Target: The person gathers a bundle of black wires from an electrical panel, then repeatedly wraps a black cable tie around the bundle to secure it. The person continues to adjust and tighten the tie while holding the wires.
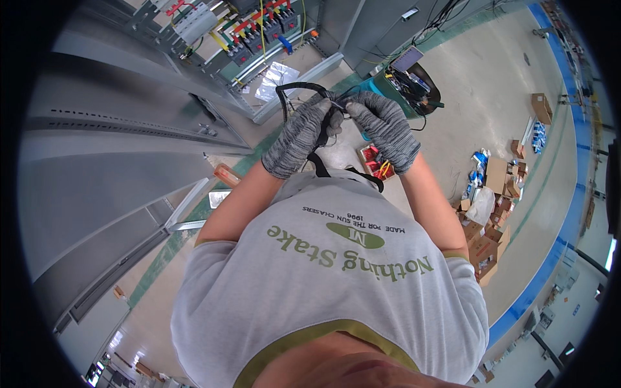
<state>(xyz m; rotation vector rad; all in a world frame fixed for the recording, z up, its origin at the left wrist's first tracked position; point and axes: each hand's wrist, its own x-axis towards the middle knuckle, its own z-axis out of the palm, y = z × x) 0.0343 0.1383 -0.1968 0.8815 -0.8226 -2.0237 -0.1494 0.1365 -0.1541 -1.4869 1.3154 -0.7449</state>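
Observation:
Both hands wear grey knitted work gloves and meet in front of my chest. My left hand (297,138) grips a bundle of black wires (302,86), which loops up and over the fingers. Part of the bundle hangs down below this hand towards my lap. Close beside it, my right hand (383,123) pinches a thin dark wire or sleeve in the bundle between thumb and fingers. The gloves cover the exact point of contact, so I cannot tell what the small dark piece is.
An open electrical cabinet with breakers (264,36) and coloured busbars stands ahead. Grey cabinet panels (121,194) rise on the left. A green bin of tools (412,87) and a box of red parts (376,162) are near my right hand. Cardboard boxes (485,242) lie farther right.

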